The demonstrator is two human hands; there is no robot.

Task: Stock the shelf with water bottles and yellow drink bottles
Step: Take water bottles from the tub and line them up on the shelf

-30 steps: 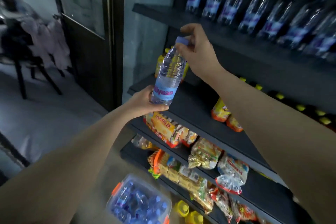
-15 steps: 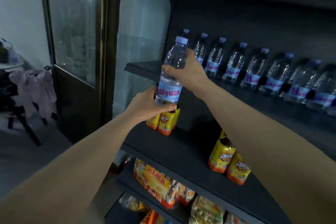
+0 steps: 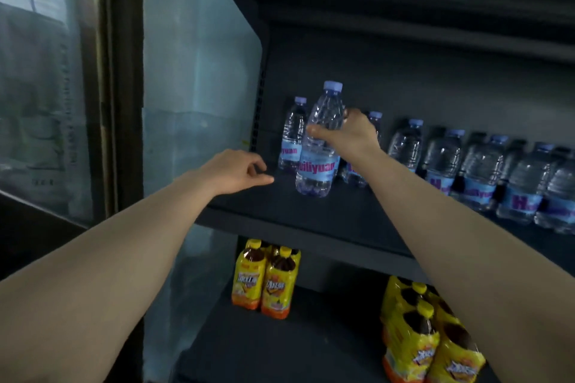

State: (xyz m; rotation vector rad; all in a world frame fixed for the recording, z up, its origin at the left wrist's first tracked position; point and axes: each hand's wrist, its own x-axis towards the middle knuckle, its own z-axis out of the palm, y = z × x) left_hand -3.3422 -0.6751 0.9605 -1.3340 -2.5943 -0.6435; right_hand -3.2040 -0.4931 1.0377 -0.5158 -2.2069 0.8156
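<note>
Gripping a water bottle [image 3: 320, 146], right hand [image 3: 351, 134].

The scene is dim and bluish, its only brightness coming through the glass pane [image 3: 199, 78] at the left, while the dark shelf [image 3: 326, 214] recesses sink into shadow. Wide-angle distortion bends the uprights and stretches both forearms toward the lower corners. The water bottles [image 3: 485, 177] at the right edge smear into soft blur.
</note>
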